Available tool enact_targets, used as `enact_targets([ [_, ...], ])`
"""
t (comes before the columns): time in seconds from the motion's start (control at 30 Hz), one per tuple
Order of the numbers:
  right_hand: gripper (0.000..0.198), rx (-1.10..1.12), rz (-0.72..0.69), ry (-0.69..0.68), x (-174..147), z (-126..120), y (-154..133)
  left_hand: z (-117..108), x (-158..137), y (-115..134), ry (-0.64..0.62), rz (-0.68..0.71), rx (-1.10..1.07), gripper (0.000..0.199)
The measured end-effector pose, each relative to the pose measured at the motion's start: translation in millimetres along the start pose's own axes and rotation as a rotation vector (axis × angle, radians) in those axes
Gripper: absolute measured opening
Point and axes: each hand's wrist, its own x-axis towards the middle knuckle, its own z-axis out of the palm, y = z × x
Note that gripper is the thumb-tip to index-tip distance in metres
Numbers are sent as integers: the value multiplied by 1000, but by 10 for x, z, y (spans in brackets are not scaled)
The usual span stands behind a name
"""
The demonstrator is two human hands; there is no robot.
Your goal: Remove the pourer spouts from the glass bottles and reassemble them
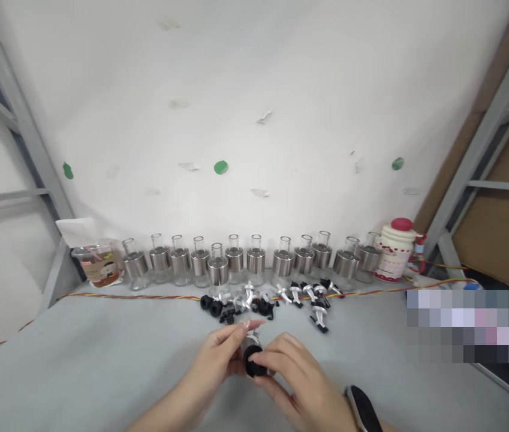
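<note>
Low in the middle of the view, both hands are closed around a small bottle pourer (254, 362) with a wide black end turned toward me and a silvery part behind it. My left hand (225, 351) grips it from the left side. The fingers of my right hand (297, 375) press on the black end from the right. Just beyond my hands lies a pile of silver pour spouts (295, 293) with black levers, along with black rings (215, 308). My fingers hide part of the pourer.
Behind the pile, open-necked glass bottles with steel sleeves (256, 261) line the wall. A drink cup (101, 270) stands at the left, a cream jar with a red lid (395, 252) at the right. Twisted red and yellow wire (146, 296) crosses the grey table (78, 348).
</note>
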Motion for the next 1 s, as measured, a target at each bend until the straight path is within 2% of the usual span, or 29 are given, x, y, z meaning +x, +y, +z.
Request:
enact_targets([
  [0.23,23,-39,-8,35,31,-47,14,49,-33,5,-51,-7,5,30],
  [0.43,25,-80,-98,-32,35,-36,18,-7,29,-69,79,-1,90,27],
  [0.6,23,-120,-94,-38,22,-20,61,-13,14,-68,124,4,135,30],
  [0.87,20,-99,34,-16,-6,-9,133,-29,48,-115,62,78,64,32],
  [1.0,21,-77,37,5,-23,5,157,-50,69,-204,-26,217,44,40],
])
